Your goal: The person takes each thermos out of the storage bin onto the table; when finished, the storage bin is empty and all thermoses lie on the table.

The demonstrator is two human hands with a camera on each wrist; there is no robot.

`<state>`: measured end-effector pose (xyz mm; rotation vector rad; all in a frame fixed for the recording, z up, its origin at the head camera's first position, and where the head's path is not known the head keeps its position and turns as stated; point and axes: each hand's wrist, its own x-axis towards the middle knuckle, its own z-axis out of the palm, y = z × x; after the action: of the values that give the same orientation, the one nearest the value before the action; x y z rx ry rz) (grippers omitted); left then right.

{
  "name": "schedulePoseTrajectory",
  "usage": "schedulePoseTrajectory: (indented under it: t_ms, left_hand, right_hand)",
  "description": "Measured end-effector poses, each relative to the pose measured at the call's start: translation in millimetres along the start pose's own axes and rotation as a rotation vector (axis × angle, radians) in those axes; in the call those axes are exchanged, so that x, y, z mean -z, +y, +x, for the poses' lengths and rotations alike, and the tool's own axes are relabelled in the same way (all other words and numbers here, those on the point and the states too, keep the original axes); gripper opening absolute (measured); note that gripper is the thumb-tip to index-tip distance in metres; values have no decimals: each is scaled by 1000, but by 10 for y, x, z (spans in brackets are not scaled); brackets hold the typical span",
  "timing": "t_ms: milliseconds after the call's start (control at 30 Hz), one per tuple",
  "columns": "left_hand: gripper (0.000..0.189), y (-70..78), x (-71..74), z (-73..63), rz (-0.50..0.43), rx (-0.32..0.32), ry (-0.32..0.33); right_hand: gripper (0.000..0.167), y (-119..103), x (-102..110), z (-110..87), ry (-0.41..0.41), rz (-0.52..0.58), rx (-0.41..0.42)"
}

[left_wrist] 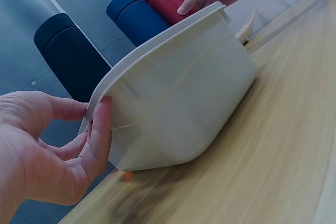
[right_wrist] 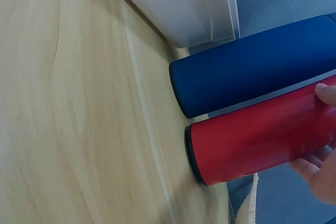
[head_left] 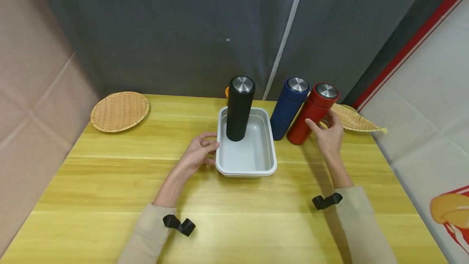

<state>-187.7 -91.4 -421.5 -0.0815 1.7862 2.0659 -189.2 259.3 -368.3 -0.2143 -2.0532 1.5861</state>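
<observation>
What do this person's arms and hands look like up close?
The left sleeve and right sleeve are plain beige. Each has a small, angular black clip near its end. The left hand and right hand wear no gloves.

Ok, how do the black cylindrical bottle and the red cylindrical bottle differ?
The black cylindrical bottle stands inside the pale grey rectangular container; the red cylindrical bottle is outside it, beside the blue cylindrical bottle. The right hand grips the red bottle; no hand holds the black bottle. Both have silvery tops.

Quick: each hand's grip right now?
Left hand: closed, pinching the pale rectangular plastic tub by its rim.
Right hand: closed, holding the red cylindrical silver-topped bottle.
</observation>
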Motion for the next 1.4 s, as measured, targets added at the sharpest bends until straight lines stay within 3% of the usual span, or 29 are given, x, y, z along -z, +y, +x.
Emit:
schedulePoseTrajectory:
  t_ms: [433,767,1167,1400]
  left_hand:
    - [46,19,5,-16,-6,3,-4]
    - [45,38,26,-12,-5,3,-1]
    - [45,13,6,-3,-4,-2,-3]
    - [45,-2,2,-2,-17,0,-6]
  right_hand:
    - [61,-3,-54,-2,7,7,-14]
    - [61,43,-42,41,-67,24,-12]
    - [59,122,-19,30,-33,68,-30]
    - [56,103,-4,-6,-33,79,19]
